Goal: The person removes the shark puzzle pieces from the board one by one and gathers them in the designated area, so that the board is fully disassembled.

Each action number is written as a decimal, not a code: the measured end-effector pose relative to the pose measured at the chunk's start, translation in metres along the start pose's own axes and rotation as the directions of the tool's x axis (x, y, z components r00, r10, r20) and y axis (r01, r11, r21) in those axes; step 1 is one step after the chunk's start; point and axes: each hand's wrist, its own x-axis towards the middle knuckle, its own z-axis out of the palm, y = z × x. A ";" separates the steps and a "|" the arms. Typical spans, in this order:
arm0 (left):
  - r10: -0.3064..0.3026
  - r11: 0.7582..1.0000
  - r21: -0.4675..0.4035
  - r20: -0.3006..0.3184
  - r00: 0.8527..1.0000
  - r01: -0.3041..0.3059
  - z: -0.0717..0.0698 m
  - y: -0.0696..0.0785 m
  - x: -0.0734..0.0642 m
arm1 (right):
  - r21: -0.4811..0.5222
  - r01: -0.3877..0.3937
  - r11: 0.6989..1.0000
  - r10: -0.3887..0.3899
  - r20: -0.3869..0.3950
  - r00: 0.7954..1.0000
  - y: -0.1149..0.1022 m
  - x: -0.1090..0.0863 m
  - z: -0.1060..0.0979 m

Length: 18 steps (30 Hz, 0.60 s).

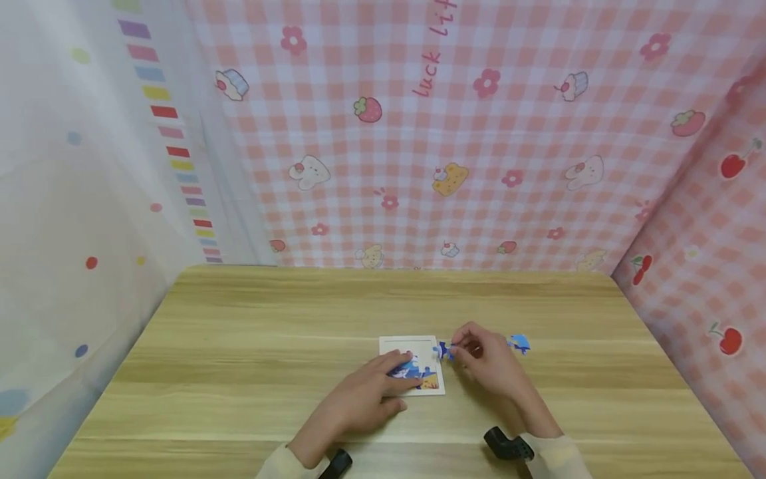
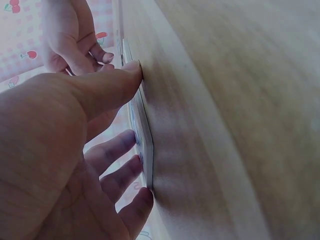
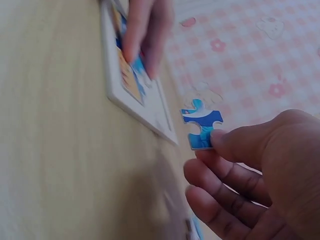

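A square white puzzle tray (image 1: pixel 441 386) lies on the table with a partly assembled blue and orange picture in it. My left hand (image 1: pixel 368 392) rests across its left side, spread fingers on the picture. In the left wrist view, the thumb (image 2: pixel 107 87) reaches to the tray's edge. Just beyond the tray's right edge, my right hand (image 1: pixel 491 359) pinches a blue and white jigsaw piece (image 3: pixel 202 122) between thumb and forefinger, its other fingers loosely curled. The piece is held up off the table, tilted to face the right wrist camera.
To the right of the right hand, more blue jigsaw puzzle (image 1: pixel 520 343) lies on the wooden table (image 1: pixel 269 319), partly hidden by that hand. Pink checked cloth (image 1: pixel 419 133) hangs behind the table's back edge. Black wrist mounts (image 1: pixel 507 444) sit at both cuffs.
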 end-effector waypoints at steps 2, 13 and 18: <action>0.002 1.000 -0.002 -0.001 1.000 -0.002 0.001 0.001 0.000 | 0.019 -0.024 1.000 0.025 -0.020 0.999 0.004 -0.002 -0.006; -0.009 1.000 0.007 0.001 1.000 0.009 0.002 0.000 -0.001 | 0.114 -0.081 0.990 0.091 -0.085 0.992 0.027 -0.017 -0.037; -0.005 1.000 0.009 -0.002 1.000 0.005 0.002 -0.003 -0.001 | 0.040 -0.067 0.997 0.072 -0.130 0.989 0.037 -0.023 -0.049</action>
